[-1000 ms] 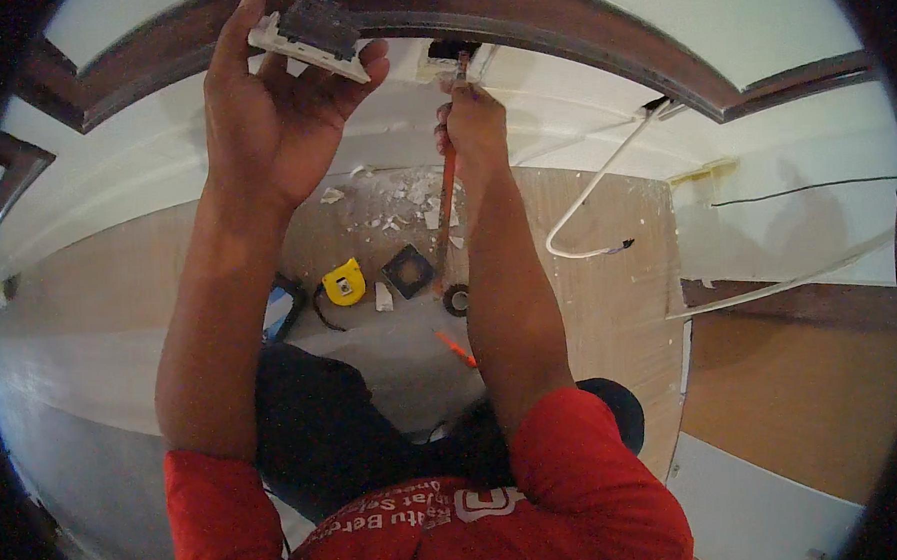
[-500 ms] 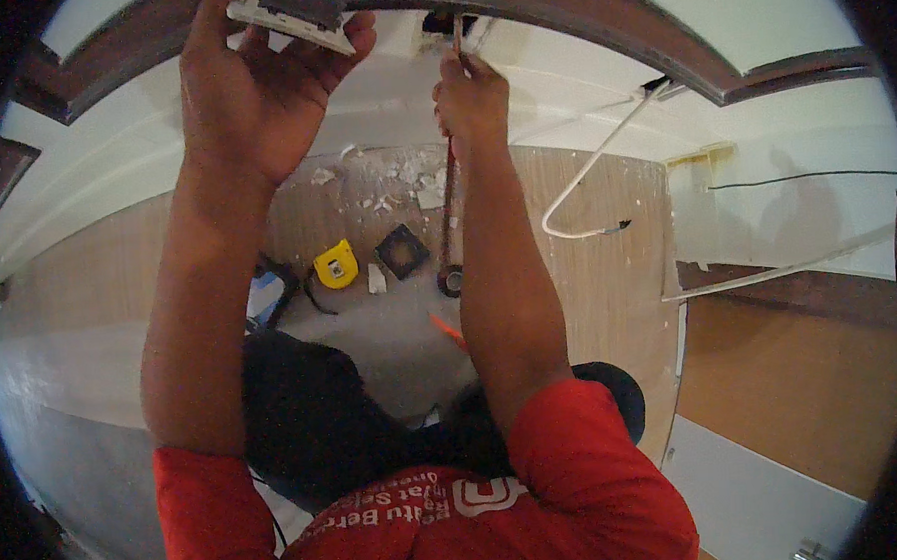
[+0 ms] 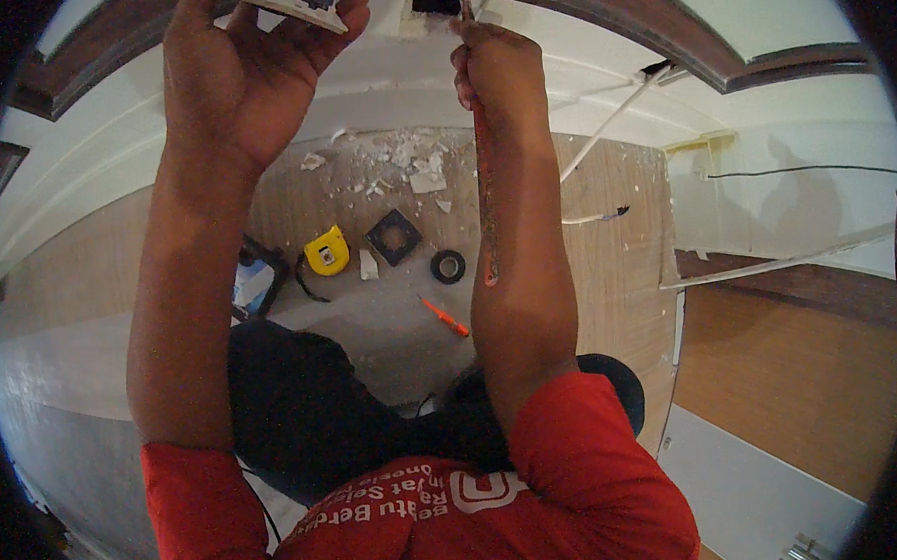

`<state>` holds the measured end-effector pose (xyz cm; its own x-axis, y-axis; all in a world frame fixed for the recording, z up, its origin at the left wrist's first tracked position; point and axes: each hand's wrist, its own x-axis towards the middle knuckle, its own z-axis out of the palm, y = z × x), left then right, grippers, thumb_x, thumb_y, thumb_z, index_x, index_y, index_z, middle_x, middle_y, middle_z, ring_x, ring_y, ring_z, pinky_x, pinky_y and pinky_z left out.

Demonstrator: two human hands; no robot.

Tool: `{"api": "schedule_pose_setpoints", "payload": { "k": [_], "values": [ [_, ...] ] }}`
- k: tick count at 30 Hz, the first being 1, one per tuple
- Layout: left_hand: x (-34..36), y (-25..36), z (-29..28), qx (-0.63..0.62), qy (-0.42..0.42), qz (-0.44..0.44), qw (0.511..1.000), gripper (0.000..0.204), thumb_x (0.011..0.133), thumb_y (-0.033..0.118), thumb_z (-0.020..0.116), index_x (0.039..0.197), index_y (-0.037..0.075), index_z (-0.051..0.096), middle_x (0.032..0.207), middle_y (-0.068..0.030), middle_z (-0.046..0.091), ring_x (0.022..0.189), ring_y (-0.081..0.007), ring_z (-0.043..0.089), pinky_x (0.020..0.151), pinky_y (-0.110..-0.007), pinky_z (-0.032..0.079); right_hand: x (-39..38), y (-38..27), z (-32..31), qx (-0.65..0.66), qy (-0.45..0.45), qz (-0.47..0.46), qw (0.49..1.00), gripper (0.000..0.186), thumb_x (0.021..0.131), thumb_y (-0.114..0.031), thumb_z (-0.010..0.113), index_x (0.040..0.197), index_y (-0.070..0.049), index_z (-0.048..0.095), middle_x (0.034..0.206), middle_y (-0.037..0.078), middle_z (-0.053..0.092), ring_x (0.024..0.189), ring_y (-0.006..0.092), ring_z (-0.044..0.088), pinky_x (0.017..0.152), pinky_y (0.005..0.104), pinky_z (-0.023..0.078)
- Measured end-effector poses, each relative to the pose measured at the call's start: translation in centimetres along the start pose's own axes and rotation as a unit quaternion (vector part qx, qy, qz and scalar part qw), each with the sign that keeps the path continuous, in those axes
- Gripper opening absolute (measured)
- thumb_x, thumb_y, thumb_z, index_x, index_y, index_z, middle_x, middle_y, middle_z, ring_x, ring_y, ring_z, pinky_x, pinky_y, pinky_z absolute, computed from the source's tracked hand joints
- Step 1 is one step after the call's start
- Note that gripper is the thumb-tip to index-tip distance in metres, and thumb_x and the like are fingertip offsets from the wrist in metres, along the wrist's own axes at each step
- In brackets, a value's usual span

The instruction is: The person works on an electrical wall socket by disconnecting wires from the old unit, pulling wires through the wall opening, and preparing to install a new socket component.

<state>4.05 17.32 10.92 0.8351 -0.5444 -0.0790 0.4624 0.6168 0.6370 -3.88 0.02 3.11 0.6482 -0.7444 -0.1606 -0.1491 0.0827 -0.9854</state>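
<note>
At the top of the view, my left hand (image 3: pixel 246 104) grips a white rectangular faceplate-like fitting (image 3: pixel 291 7) with a dark part behind it; the upper edge cuts some of it off. My right hand (image 3: pixel 505 72) is closed around a long, thin, rusty strip (image 3: pixel 485 198) that looks like a hacksaw blade, with a hole at its lower end. The strip's upper end is at the right edge of a dark rectangular opening (image 3: pixel 436 2) in the white wall. Its lower part hangs down along my right forearm.
Below lie a yellow tape measure (image 3: pixel 327 251), a black square frame (image 3: pixel 379 245), a black tape roll (image 3: pixel 437 268), an orange screwdriver (image 3: pixel 445 318) and white rubble (image 3: pixel 427 179). A white cable (image 3: pixel 612 123) hangs from another opening at right. Brown wooden framing (image 3: pixel 608 28) crosses above.
My right hand and the strip have moved up and to the right, uncovering the tape roll and screwdriver. My left hand with the fitting has shifted slightly up and left.
</note>
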Motion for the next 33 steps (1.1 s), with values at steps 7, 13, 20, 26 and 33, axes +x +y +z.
{"api": "schedule_pose_setpoints", "payload": {
  "k": [7, 13, 20, 26, 33],
  "values": [
    [0.2, -0.3, -0.3, -0.032, -0.012, 0.013, 0.999, 0.038, 0.096, 0.045, 0.058, 0.088, 0.009, 0.068, 0.077, -0.0095, 0.069, 0.076, -0.0291, 0.071, 0.070, -0.041, 0.062, -0.5, -0.7, -0.2, -0.019, -0.002, -0.009, 1.000, 0.026, 0.094, -0.015, 0.054, 0.103, 0.004, 0.069, 0.061, 0.003, 0.053, 0.040, 0.0118, 0.042, 0.038, 0.0289, 0.031],
    [0.2, -0.5, -0.4, -0.030, -0.028, 0.006, 0.999, 0.040, 0.097, 0.045, 0.057, 0.089, 0.008, 0.069, 0.077, -0.0105, 0.070, 0.076, -0.0295, 0.071, 0.070, -0.042, 0.062, -0.3, -0.8, -0.4, -0.020, -0.005, 0.010, 1.000, 0.027, 0.095, -0.016, 0.052, 0.103, 0.004, 0.069, 0.060, 0.004, 0.052, 0.039, 0.0122, 0.042, 0.038, 0.0294, 0.032],
    [0.3, -0.1, -0.4, -0.053, -0.038, -0.044, 0.997, 0.043, 0.097, 0.045, 0.057, 0.092, 0.005, 0.069, 0.078, -0.0124, 0.071, 0.075, -0.0307, 0.072, 0.068, -0.041, 0.062, 3.4, 2.4, -1.5, -0.147, -0.027, -0.170, 0.974, 0.027, 0.094, -0.015, 0.054, 0.101, 0.004, 0.071, 0.061, 0.006, 0.056, 0.039, 0.0125, 0.044, 0.037, 0.0283, 0.032],
    [0.4, -0.3, -1.0, -0.045, -0.049, -0.013, 0.998, 0.042, 0.096, 0.045, 0.058, 0.092, 0.005, 0.070, 0.079, -0.0126, 0.070, 0.076, -0.0311, 0.072, 0.068, -0.042, 0.062, 1.3, -0.2, -0.1, -0.064, 0.011, -0.032, 0.997, 0.027, 0.092, -0.015, 0.056, 0.104, 0.004, 0.071, 0.060, 0.006, 0.056, 0.039, 0.0120, 0.044, 0.037, 0.0279, 0.031],
    [0.2, -0.9, -0.2, -0.014, 0.005, 0.000, 1.000, 0.042, 0.094, 0.047, 0.060, 0.092, 0.006, 0.069, 0.080, -0.0127, 0.070, 0.078, -0.0306, 0.072, 0.069, -0.042, 0.062, 1.2, -0.8, -1.0, -0.020, -0.044, -0.007, 0.999, 0.026, 0.092, -0.016, 0.058, 0.104, 0.005, 0.069, 0.060, 0.004, 0.052, 0.039, 0.0116, 0.041, 0.038, 0.0280, 0.030]
  ]
}}
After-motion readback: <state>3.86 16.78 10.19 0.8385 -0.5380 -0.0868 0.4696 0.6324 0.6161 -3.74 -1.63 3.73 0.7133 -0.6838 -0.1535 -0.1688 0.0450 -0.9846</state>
